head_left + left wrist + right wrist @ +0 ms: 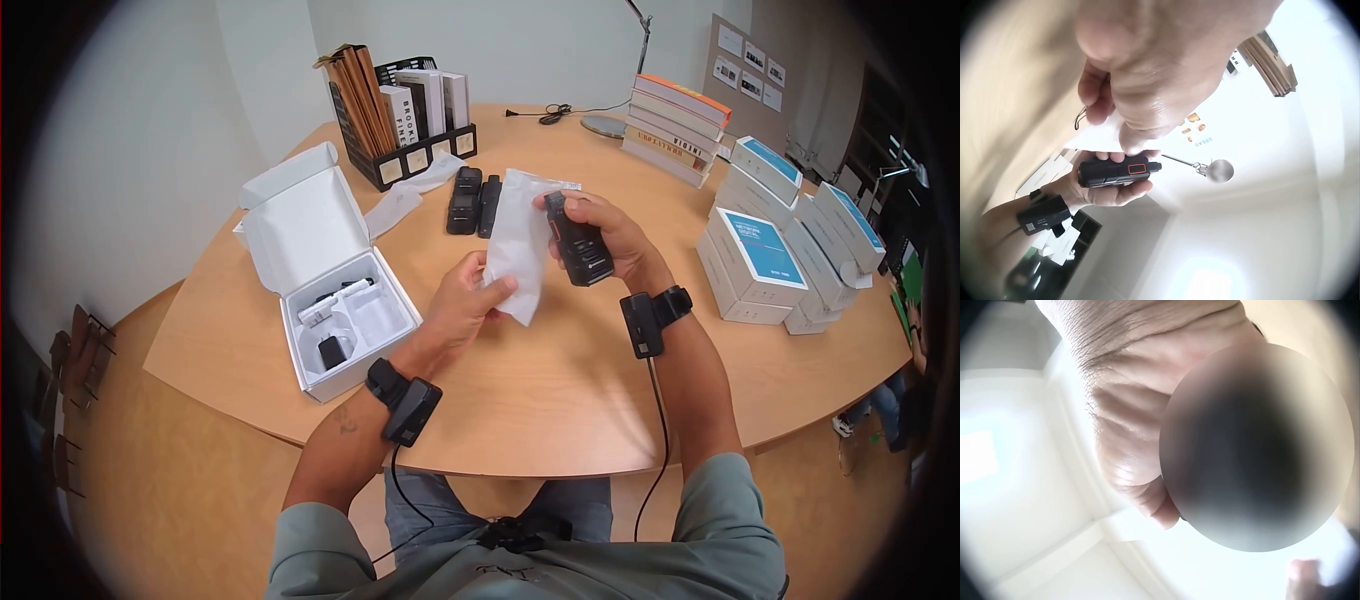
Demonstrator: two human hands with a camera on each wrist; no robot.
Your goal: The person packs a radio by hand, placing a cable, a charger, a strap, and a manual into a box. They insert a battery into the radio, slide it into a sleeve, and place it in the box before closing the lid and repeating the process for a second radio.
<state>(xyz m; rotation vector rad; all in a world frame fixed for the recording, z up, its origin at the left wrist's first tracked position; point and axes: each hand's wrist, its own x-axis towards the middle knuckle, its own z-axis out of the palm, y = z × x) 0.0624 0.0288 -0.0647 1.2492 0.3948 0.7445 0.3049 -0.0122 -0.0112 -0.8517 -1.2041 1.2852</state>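
My left hand [462, 305] pinches a thin white sleeve [518, 225] between thumb and fingers over the middle of the table. Just right of it, my right hand [612, 235] grips a black handheld radio [582, 250], tilted, its top close to the sleeve. In the left wrist view the radio [1107, 173] shows an orange-red rectangle on its side. A blurred circle covers the held thing in the right wrist view. Beyond the sleeve, another black device [463, 205] and a slimmer black piece [489, 207] lie on the table.
An open white box [405, 352] at left holds a black adapter [331, 350] and small packed parts. Another white sleeve [395, 208] lies behind it. A black file holder [425, 155] with books stands at the back, stacked books [675, 130] back right, several white-and-blue boxes [755, 270] at right.
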